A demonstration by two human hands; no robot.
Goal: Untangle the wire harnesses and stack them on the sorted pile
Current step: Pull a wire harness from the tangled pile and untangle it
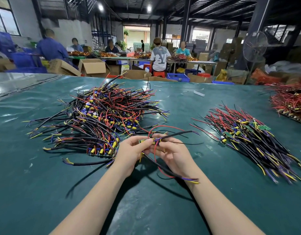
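Green matting [44, 192] is covering the workbench, and above its near middle both hands are holding one wire harness [177, 134] clear of the surface. The left hand [129, 155] is pinching its small circuit board [143, 141]; the right hand [173, 156] is curling its fingers round the leads just beside it. A red lead is looping loose and a black cable is trailing down past the right wrist, so I judge the right hand should be sliding outward, combing them parallel, before laying the harness on the sorted pile [248, 138] at right, boards matching. The tangled heap [102, 114] is lying far left.
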